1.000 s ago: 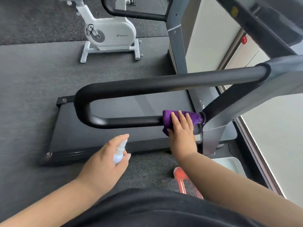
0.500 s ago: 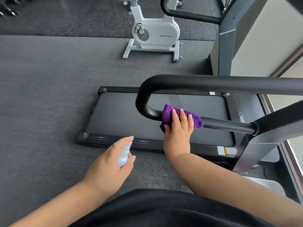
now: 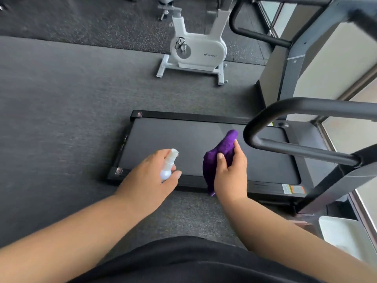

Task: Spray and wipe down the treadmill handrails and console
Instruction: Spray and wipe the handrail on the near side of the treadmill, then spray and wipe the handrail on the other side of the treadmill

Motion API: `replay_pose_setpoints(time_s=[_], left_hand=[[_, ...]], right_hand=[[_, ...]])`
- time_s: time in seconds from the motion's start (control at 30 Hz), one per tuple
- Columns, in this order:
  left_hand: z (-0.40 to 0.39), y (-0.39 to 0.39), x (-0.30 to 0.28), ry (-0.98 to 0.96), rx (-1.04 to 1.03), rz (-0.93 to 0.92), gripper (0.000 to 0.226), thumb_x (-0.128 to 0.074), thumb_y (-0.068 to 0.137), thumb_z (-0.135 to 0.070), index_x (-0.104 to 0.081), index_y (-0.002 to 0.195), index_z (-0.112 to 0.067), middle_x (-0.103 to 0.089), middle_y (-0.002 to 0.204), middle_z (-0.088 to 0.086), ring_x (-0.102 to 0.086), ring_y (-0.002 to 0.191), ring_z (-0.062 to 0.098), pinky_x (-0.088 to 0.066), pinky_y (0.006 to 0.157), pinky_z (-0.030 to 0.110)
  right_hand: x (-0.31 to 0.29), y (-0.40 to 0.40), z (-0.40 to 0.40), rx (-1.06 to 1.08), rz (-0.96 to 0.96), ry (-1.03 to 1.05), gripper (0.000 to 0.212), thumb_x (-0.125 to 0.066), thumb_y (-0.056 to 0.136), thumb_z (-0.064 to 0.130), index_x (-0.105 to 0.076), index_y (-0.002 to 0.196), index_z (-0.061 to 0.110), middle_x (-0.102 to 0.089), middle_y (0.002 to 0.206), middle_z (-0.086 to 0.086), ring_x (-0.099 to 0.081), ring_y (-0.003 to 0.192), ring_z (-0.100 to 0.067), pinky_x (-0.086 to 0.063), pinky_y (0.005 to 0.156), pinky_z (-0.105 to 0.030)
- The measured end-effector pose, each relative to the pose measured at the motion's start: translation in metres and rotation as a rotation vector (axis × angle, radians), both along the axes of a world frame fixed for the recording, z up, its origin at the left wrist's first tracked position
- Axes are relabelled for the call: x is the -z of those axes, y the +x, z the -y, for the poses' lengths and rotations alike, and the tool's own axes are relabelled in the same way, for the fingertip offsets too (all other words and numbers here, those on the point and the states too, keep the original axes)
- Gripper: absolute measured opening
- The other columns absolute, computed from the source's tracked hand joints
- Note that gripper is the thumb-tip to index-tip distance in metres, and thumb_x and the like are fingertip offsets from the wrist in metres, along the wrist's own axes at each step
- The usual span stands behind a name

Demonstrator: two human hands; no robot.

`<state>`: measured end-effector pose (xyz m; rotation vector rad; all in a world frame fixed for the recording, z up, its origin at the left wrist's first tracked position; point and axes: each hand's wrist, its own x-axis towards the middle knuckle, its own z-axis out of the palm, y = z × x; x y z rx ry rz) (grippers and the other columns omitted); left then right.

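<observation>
The treadmill's black looped handrail [image 3: 285, 147] curves at the right, above the dark running belt [image 3: 183, 144]. My right hand [image 3: 230, 172] grips a purple cloth [image 3: 222, 148], held in the air just left of the rail's bend and not touching it. My left hand [image 3: 151, 180] holds a small clear spray bottle [image 3: 168, 166] with its nozzle up, to the left of the cloth. The console is out of view.
A white exercise bike [image 3: 195, 52] stands on the floor beyond the treadmill. Another treadmill's grey upright [image 3: 293, 58] and black rail rise at the top right. A white tray [image 3: 346, 235] lies on the floor at the lower right. Dark mat [image 3: 61, 119] covers the floor at the left.
My right hand slid the cloth leftward along the lower rail to its bend, then lifted it off the rail. The view swung left. The left hand kept holding the bottle.
</observation>
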<state>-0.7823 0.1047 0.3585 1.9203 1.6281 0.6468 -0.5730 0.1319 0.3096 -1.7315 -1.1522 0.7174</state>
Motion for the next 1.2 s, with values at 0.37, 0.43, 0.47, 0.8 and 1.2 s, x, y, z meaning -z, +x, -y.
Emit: replay_pose_setpoints(time_s=[0.37,0.43,0.47,0.8,1.2], left_hand=[[-0.072,-0.103,-0.012,-0.045,-0.181,0.226,0.042,-0.072,0.081,-0.043,-0.049,0.117,-0.046,-0.061,0.101,-0.028,-0.056,0.094,-0.012,-0.04,0.07,0.012],[-0.088,-0.123,-0.009,-0.06,-0.177,0.217,0.04,-0.068,0.081,-0.043,-0.044,0.109,-0.058,-0.06,0.099,-0.033,-0.053,0.094,-0.016,-0.041,0.069,0.013],[-0.098,-0.132,-0.009,-0.071,-0.175,0.208,0.039,-0.065,0.079,-0.045,-0.043,0.107,-0.062,-0.057,0.101,-0.036,-0.053,0.094,-0.016,-0.045,0.069,0.018],[-0.251,-0.24,-0.002,-0.236,-0.37,0.262,0.038,-0.066,0.076,-0.046,-0.051,0.11,-0.051,-0.067,0.092,-0.018,-0.068,0.084,0.008,-0.058,0.077,0.037],[-0.318,-0.452,0.026,-0.092,-0.456,0.128,0.056,-0.064,0.086,-0.047,-0.028,0.117,-0.077,-0.061,0.107,-0.03,-0.055,0.094,-0.013,-0.04,0.069,0.016]], right_hand=[[-0.017,-0.151,-0.028,-0.579,0.24,0.148,0.073,-0.073,0.089,0.024,-0.034,0.151,0.024,-0.038,0.146,0.011,-0.028,0.136,-0.004,-0.021,0.114,-0.021],[-0.013,-0.166,-0.048,-0.654,0.288,0.132,0.082,-0.078,0.083,0.034,-0.033,0.152,0.026,-0.039,0.147,0.011,-0.029,0.134,-0.005,-0.017,0.112,-0.013],[-0.01,-0.174,-0.061,-0.687,0.297,0.118,0.086,-0.079,0.08,0.039,-0.032,0.151,0.027,-0.039,0.147,0.013,-0.028,0.134,-0.004,-0.016,0.111,-0.01],[0.008,-0.291,-0.236,-0.839,0.283,-0.033,0.106,-0.082,0.063,0.056,-0.019,0.149,0.044,-0.041,0.141,0.025,-0.037,0.131,-0.006,-0.039,0.106,-0.03],[0.018,-0.457,-0.373,-0.837,0.403,-0.121,0.082,-0.048,0.07,0.081,-0.004,0.139,0.071,-0.055,0.105,0.017,-0.056,0.09,-0.013,-0.046,0.075,-0.033]])
